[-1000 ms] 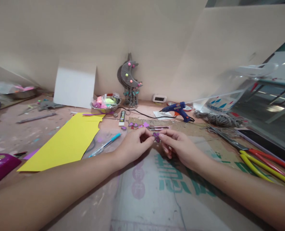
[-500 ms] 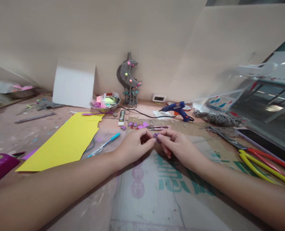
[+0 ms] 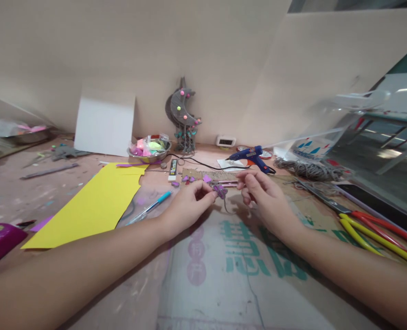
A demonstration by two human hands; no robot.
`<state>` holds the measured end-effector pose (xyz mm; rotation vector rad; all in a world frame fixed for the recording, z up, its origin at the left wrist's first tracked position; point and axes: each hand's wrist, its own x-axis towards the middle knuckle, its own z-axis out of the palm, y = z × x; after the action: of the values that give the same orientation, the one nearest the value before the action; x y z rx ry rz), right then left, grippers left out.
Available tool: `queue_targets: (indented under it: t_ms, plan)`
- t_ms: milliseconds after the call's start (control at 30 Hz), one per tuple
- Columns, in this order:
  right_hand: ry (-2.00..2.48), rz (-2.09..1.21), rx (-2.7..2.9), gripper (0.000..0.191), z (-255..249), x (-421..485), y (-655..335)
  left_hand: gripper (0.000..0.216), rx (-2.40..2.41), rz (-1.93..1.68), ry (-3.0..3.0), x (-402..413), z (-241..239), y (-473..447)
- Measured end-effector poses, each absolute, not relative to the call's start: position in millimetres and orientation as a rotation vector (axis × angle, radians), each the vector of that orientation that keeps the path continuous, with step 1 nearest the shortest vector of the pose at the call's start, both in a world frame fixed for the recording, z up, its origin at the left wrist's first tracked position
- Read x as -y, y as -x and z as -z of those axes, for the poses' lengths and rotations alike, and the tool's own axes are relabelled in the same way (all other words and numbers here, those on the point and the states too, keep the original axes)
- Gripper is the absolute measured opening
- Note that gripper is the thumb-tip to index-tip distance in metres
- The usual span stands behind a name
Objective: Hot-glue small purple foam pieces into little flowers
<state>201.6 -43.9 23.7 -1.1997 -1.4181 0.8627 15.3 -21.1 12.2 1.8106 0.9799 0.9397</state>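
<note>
My left hand [image 3: 192,204] pinches a small purple flower-shaped piece [image 3: 219,190] with grey edging between thumb and fingertips. A thin grey cord [image 3: 226,206] hangs from that piece and curves toward the right. Just to the right, my right hand [image 3: 261,195] is held apart from it, its fingers loosely bent and spread, with nothing visible in them. Behind the hands lie small purple pieces [image 3: 192,179] and a pink-handled tool [image 3: 229,184], partly covered.
Yellow paper [image 3: 89,206] and a blue pen [image 3: 150,207] lie left. At right are large scissors [image 3: 347,215], a phone [image 3: 382,206] and grey yarn [image 3: 309,169]. A blue glue gun [image 3: 249,154], a bowl [image 3: 150,158] and a moon ornament [image 3: 184,107] stand toward the wall.
My right hand has let go of the purple piece and moved right and slightly up. My left hand keeps the piece, shifted slightly left, and the cord now shows.
</note>
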Motion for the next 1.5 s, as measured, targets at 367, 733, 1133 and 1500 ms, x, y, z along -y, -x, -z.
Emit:
queue_targets:
  t_ms: [367,733,1133,1500]
  plan:
    - [1.353,-0.714,1.582,0.012,-19,42,-204,0.016,-0.975,-0.912,-1.814,21,-12,-16]
    - [1.312,-0.863,1.699,0.025,-17,44,-200,0.017,-0.965,-0.93,-1.826,20,-10,-15]
    - [1.351,-0.582,1.925,0.017,-22,47,-196,0.024,-0.887,-0.95,-1.799,17,-6,-16]
    - [1.318,-0.562,1.971,0.014,-22,49,-195,0.015,-0.92,-0.935,-1.878,20,-7,-16]
